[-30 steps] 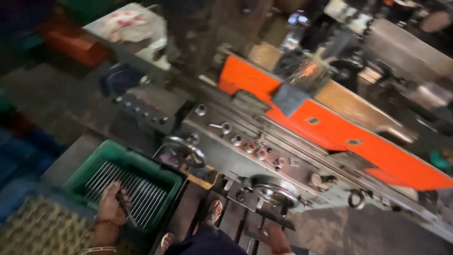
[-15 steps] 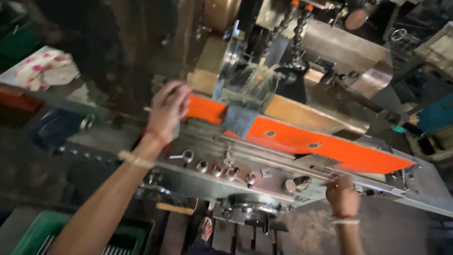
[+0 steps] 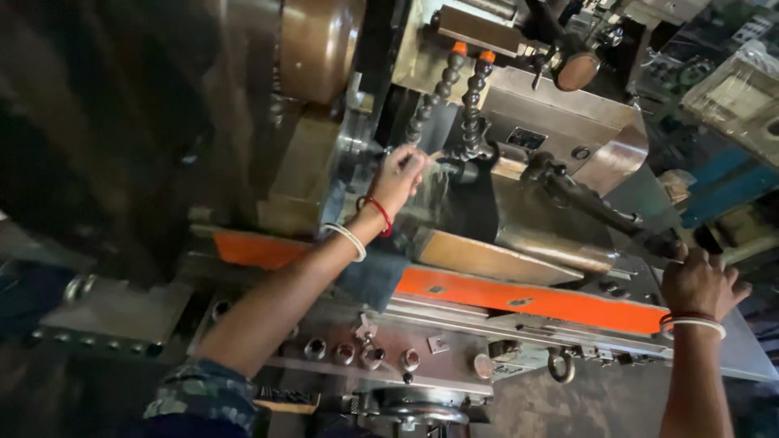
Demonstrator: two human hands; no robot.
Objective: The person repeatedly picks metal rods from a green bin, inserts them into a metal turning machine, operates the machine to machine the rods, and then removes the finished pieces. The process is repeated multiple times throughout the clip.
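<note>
Machine body: a big grey metal machine (image 3: pixel 560 122) fills the view, its surfaces worn and oily, with a rounded brownish metal drum (image 3: pixel 316 45) at upper left.
Orange strip: a long flat orange-painted metal guard (image 3: pixel 519 298) runs along the machine's front, its long axis going from left down to the right.
Left hand: the left hand (image 3: pixel 399 177) reaches up into the work zone at the middle of the machine, fingers curled together near a small part; whether the grip is clenched on anything cannot be told, since spray blurs it. A white bangle and a red thread sit on the wrist.
Coolant hoses: two black segmented plastic hoses with orange tips (image 3: pixel 454 97) hang side by side just right of that hand, long axes nearly upright, nozzles pointing down toward the wet spot.
Knobs: a row of small round metal studs (image 3: pixel 349 350) lines the grey front panel below the forearm.
Lever: a dark metal lever arm (image 3: pixel 600 212) slants from upper left down to the right, its lower end at the right hand.
Right hand: the right hand (image 3: pixel 696 282) is clenched on the lever's end at the right edge of the machine.
</note>
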